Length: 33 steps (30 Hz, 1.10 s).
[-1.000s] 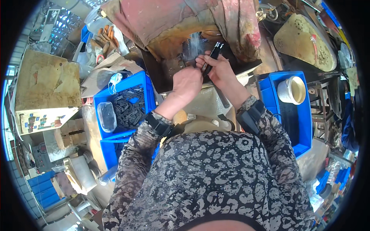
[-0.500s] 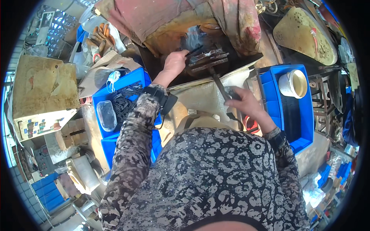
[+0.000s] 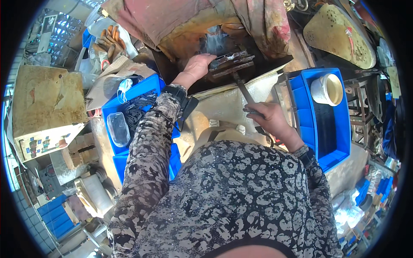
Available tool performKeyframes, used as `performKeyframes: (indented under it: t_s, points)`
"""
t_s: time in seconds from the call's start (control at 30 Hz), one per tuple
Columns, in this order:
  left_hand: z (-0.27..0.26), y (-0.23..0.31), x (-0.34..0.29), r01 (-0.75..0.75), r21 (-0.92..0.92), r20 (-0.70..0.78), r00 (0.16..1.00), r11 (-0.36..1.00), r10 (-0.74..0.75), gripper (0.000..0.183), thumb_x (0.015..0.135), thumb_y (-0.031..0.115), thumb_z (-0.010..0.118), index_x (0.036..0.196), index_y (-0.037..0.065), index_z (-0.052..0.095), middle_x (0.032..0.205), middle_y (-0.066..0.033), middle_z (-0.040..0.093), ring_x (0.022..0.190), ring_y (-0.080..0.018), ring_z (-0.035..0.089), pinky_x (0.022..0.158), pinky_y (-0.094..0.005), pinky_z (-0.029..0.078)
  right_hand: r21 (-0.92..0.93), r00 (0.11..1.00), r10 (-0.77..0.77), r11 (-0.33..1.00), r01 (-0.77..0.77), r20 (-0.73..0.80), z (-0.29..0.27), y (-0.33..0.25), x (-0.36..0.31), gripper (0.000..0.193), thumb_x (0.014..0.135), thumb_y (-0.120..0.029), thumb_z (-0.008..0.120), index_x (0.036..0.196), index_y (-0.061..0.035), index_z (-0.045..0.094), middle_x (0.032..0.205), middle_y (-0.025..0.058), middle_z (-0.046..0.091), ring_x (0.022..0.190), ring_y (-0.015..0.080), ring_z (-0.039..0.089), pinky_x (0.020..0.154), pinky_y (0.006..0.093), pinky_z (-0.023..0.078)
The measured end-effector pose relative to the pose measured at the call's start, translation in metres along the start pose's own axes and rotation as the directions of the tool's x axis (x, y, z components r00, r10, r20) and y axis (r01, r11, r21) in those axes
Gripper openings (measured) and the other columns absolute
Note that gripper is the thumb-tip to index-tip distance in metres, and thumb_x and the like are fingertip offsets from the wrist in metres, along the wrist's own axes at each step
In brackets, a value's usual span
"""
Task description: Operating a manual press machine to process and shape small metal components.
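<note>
In the hollow under a draped cloth sits a dark metal clamp fixture with flat jaws. A long metal handle runs from it toward me. My right hand is closed round the near end of that handle. At the left end of the fixture is my left hand, its fingers together and their tips at the jaws. Whatever those fingers pinch is hidden. Behind the fixture, a pale bluish streak like spray or water shows against the dark hollow.
A blue bin of dark flat strips and a clear plastic box stands left. Another blue bin on the right holds a white bucket. Stained cloth hangs over the work. Orange-brown gloves lie far left.
My left hand has moved slightly right to the fixture's jaws, and the dark strip that stuck out from its fingers no longer shows. My right hand has shifted slightly left and down on the handle.
</note>
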<state>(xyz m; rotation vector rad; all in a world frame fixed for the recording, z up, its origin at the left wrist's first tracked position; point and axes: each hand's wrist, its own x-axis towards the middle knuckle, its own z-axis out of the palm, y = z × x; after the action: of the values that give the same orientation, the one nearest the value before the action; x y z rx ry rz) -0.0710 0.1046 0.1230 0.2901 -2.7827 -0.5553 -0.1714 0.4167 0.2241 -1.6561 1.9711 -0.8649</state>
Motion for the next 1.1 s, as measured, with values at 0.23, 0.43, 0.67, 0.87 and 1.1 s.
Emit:
performKeyframes:
  t_s: [0.23,0.43,0.67,0.87,1.1]
  points:
    - [-0.022,0.014,0.0,0.101,0.039,0.147,0.984,0.994,-0.106,0.039,0.077,-0.001,0.053,0.112,0.01,0.064,0.106,-0.0146,0.066,0.101,-0.0348,0.06,0.086,-0.0423,0.049,-0.086,0.996,-0.068,0.994,0.064,-0.052,0.002,0.001,-0.002,0.022,0.079,-0.017,0.072,0.099,-0.0104,0.067,0.086,0.0086,0.069,0.072,0.0283,0.067,0.06,0.0353,0.053]
    - [-0.061,0.012,-0.026,0.258,0.144,0.18,0.943,0.955,-0.281,0.032,0.082,0.01,0.056,0.112,0.012,0.065,0.099,-0.0157,0.067,0.094,-0.0355,0.062,0.081,-0.0448,0.051,0.035,0.985,0.002,0.999,0.004,-0.17,0.005,-0.008,0.012,0.023,0.078,-0.01,0.072,0.101,-0.0068,0.067,0.088,0.0112,0.07,0.076,0.0244,0.069,0.066,0.0323,0.053]
    - [-0.16,-0.055,-0.171,0.588,-0.056,-0.274,0.768,0.807,-0.578,0.027,0.09,0.018,0.058,0.116,0.011,0.064,0.104,-0.0144,0.068,0.096,-0.029,0.066,0.083,-0.0372,0.051,-0.213,0.89,-0.122,0.977,0.029,-0.439,-0.032,-0.02,0.125,0.028,0.084,-0.015,0.07,0.11,-0.0033,0.066,0.095,0.0099,0.069,0.09,0.0177,0.063,0.082,0.0294,0.047]
    - [-0.128,-0.068,-0.294,0.898,0.001,-0.139,0.436,0.44,-0.889,0.026,0.087,0.019,0.058,0.112,0.017,0.067,0.106,-0.0168,0.066,0.099,-0.034,0.063,0.086,-0.0423,0.05,-0.207,0.908,-0.134,0.977,0.053,-0.397,-0.054,0.005,0.275,0.037,0.084,-0.033,0.07,0.116,-0.014,0.068,0.109,0.0096,0.067,0.103,0.0179,0.059,0.091,0.0275,0.041]
    - [-0.076,-0.077,-0.347,0.969,0.054,0.026,0.239,0.24,-0.971,0.034,0.085,0.015,0.055,0.115,0.026,0.067,0.11,-0.0141,0.066,0.105,-0.0314,0.062,0.09,-0.0416,0.05,-0.093,0.936,0.0,0.995,-0.035,-0.351,-0.067,0.022,0.341,0.038,0.083,-0.038,0.071,0.113,-0.0133,0.07,0.095,0.001,0.069,0.088,0.011,0.06,0.082,0.0247,0.044]
